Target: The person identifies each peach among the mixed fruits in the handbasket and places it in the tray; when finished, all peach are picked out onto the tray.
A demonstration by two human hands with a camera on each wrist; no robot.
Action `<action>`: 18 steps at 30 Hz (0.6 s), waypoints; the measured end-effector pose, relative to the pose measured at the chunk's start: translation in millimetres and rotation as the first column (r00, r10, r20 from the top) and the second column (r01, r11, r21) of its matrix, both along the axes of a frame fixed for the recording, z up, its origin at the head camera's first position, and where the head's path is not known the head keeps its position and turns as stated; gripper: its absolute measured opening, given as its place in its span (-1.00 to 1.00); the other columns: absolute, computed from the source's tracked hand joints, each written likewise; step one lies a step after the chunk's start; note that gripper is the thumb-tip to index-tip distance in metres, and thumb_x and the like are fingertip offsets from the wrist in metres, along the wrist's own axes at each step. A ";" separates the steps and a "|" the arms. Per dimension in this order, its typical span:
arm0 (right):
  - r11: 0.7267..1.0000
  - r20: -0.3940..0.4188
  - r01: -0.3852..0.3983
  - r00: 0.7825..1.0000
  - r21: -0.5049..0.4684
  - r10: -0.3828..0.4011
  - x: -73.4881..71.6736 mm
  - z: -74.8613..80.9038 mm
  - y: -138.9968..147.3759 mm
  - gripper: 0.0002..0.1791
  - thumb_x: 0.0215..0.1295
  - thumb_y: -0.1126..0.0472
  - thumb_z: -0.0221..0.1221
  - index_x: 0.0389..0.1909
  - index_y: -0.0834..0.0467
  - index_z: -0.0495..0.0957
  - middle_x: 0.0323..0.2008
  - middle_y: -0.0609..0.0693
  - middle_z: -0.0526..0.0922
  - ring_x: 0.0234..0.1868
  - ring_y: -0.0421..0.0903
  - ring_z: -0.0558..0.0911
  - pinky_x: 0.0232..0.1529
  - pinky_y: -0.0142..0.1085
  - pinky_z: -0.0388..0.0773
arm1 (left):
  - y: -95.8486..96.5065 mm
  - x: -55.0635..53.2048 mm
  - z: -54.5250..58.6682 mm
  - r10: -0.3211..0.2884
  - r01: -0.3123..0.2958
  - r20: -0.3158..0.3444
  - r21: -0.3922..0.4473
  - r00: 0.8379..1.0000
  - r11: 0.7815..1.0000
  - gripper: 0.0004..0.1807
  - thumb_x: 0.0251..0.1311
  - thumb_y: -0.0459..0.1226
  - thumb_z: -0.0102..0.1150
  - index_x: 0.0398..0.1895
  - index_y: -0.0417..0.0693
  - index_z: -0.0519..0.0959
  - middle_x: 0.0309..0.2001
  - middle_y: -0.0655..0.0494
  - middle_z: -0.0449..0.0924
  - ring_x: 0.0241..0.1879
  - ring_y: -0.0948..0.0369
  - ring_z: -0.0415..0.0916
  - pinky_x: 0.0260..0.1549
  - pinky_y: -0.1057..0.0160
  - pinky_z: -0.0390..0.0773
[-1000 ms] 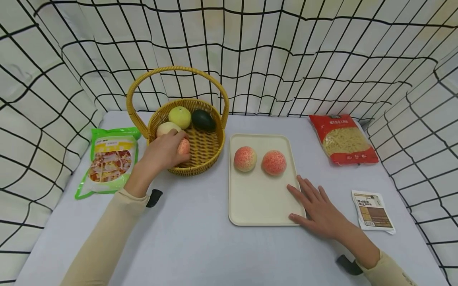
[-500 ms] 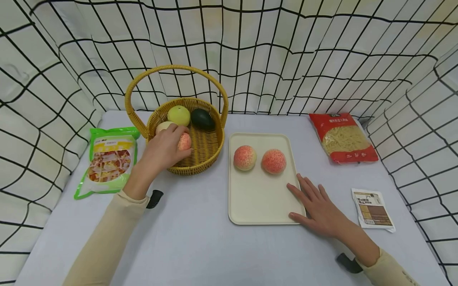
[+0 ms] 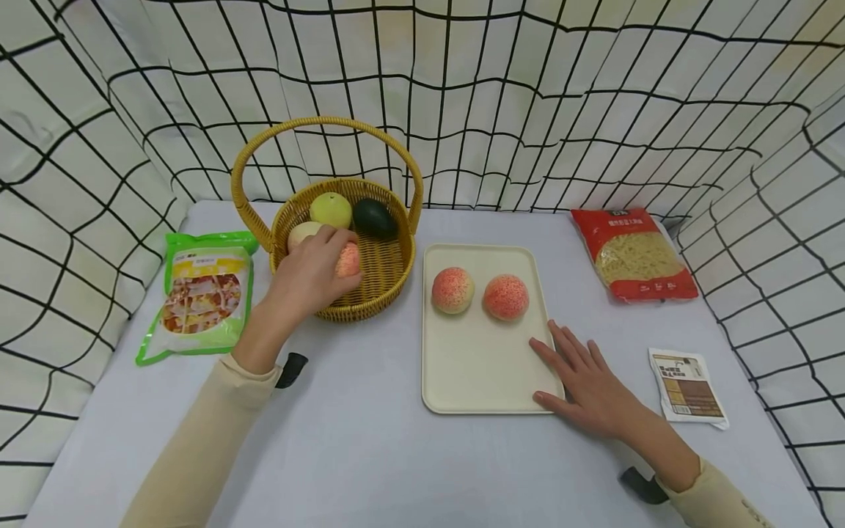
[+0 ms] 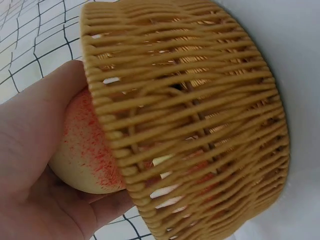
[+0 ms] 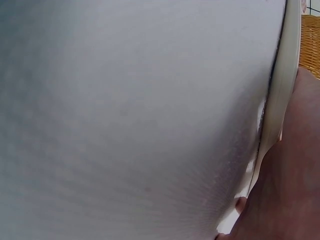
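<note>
In the head view my left hand [image 3: 305, 275] reaches over the near left rim of a yellow wicker basket [image 3: 384, 273]. It grips a pink speckled peach [image 3: 348, 260], partly hidden by the fingers. The left wrist view shows the thumb and fingers around this peach [image 4: 90, 147], against the basket's woven rim. My right hand [image 3: 590, 387] lies with spread fingers on the right edge of a cream tray [image 3: 485, 374]. Two pink peaches, a left one [image 3: 452, 290] and a right one [image 3: 506, 298], sit toward the tray's far end.
Also in the basket are a yellow-green round fruit [image 3: 331, 211], a dark green avocado-like fruit [image 3: 375, 219] and a pale fruit [image 3: 302, 233]. A green-edged food bag [image 3: 205, 297] lies left, a red pasta bag [image 3: 635, 257] far right, a small white-and-brown packet [image 3: 689, 389] nearer. Netted cloth surrounds the table.
My left hand has shifted slightly right and up with the peach in its grip, and more of the peach shows. The right hand stays on the tray's edge.
</note>
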State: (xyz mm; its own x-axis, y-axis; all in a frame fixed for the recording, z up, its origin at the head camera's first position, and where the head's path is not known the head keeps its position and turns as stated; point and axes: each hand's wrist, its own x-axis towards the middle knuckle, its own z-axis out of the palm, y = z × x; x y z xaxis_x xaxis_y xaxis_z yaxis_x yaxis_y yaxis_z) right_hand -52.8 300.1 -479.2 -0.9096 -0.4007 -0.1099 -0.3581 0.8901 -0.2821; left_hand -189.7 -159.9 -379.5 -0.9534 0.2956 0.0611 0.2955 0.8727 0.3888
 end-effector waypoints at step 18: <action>1.000 -0.003 -0.002 1.000 -0.002 0.002 0.6 0.0 -0.3 -0.05 0.41 -0.35 0.21 0.71 -0.24 0.06 0.77 0.09 -0.13 0.73 0.27 -0.02 0.55 0.51 0.00 | 18.6 15.2 3.8 -0.043 0.046 -0.076 0.044 0.996 0.998 -0.40 0.27 -0.11 0.39 0.33 -0.10 0.50 0.27 -0.17 0.54 0.11 -0.19 0.59 0.00 -0.23 0.67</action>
